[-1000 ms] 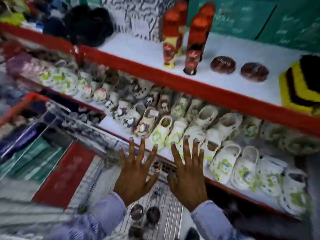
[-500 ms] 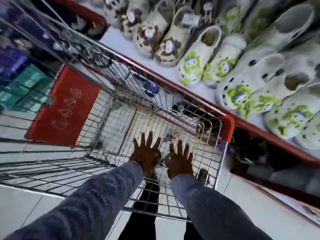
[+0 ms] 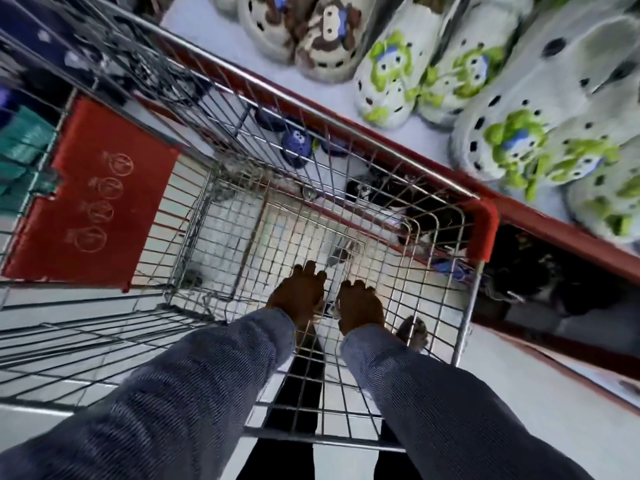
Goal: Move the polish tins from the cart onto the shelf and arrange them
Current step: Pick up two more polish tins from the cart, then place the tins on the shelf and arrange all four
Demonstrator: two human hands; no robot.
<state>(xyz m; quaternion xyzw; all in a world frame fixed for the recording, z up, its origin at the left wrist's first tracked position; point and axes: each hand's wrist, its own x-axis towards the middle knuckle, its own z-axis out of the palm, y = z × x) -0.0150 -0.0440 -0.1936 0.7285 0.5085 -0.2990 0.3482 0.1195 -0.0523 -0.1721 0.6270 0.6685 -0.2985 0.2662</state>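
Two hands, left hand [image 3: 298,295] and right hand [image 3: 360,304], curl at the floor of the silver wire cart [image 3: 346,133], contents hidden; one round dark polish tin [image 3: 411,330] lies just right. Lift each tin level.

I am looking straight down into the wire cart [image 3: 242,188], both my arms in blue sleeves reaching to its floor at the lower middle of the frame. My left hand [image 3: 298,296] and right hand [image 3: 360,303] lie side by side, fingers curled downward; what they cover is hidden. One polish tin [image 3: 412,330] sits just right of my right wrist. White clogs [image 3: 391,74] fill the shelf [image 3: 554,216] at upper right.
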